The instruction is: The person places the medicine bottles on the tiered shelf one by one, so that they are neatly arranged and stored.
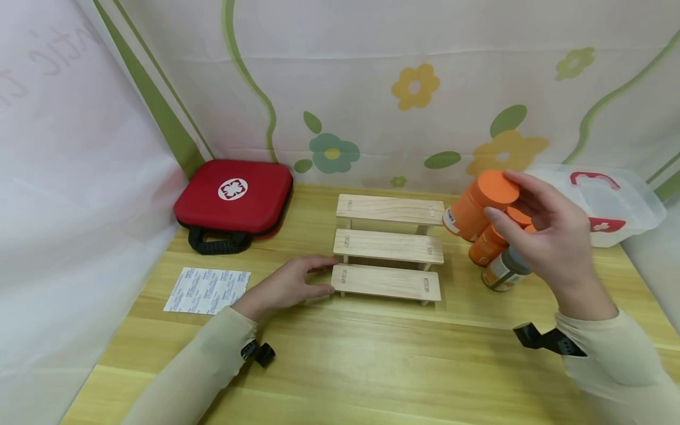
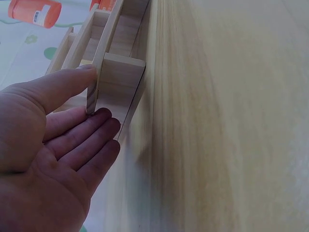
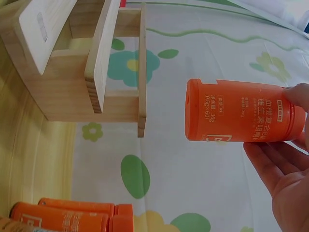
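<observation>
A three-tier wooden step stand [image 1: 388, 244] rests on the table. My left hand [image 1: 292, 283] is at the left end of its lowest step, thumb and index finger on either side of the board, as the left wrist view [image 2: 63, 130] shows. My right hand [image 1: 558, 242] grips an orange bottle [image 1: 473, 209] by its cap, tilted and raised beside the stand's top step. Its printed label faces the right wrist camera [image 3: 241, 113]. Below the hand, another orange bottle [image 1: 486, 247] and a grey-brown bottle [image 1: 502, 271] stand close together, partly hidden.
A red first-aid case [image 1: 234, 195] with a black handle lies at the back left. In front of it is a white printed sheet [image 1: 207, 289]. A clear box [image 1: 627, 195] with a red handle sits at the back right. Flowered cloth [image 1: 340, 88] hangs behind the table.
</observation>
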The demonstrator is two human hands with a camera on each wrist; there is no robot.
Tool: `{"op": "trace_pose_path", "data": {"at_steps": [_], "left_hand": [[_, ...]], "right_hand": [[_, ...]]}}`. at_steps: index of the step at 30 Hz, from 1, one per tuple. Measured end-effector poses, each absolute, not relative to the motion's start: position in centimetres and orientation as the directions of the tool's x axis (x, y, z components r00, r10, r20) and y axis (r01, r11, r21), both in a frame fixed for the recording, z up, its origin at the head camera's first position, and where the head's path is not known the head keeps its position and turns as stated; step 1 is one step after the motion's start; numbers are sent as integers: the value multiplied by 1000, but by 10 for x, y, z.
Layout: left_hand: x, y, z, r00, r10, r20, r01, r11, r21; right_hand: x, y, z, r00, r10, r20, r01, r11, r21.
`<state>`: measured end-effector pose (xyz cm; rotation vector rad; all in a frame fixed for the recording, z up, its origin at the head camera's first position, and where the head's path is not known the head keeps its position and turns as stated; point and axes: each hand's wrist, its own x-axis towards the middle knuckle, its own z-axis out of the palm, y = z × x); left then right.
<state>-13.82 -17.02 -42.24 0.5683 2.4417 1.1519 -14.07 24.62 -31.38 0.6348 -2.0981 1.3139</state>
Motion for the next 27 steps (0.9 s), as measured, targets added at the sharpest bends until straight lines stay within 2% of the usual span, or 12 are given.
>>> {"op": "trace_pose_path", "data": {"at_steps": [21,27], "left_hand": [[-138,-169,-421,-842,514,-165,206,588,782],[-137,-168,-421,-844,511,-164,201,584,786]], "right_hand": [[-163,203,-311,-659,-184,729,-747,272,-607],[-171,193,-311,-662,-214,719,-748,253,-613]]}}
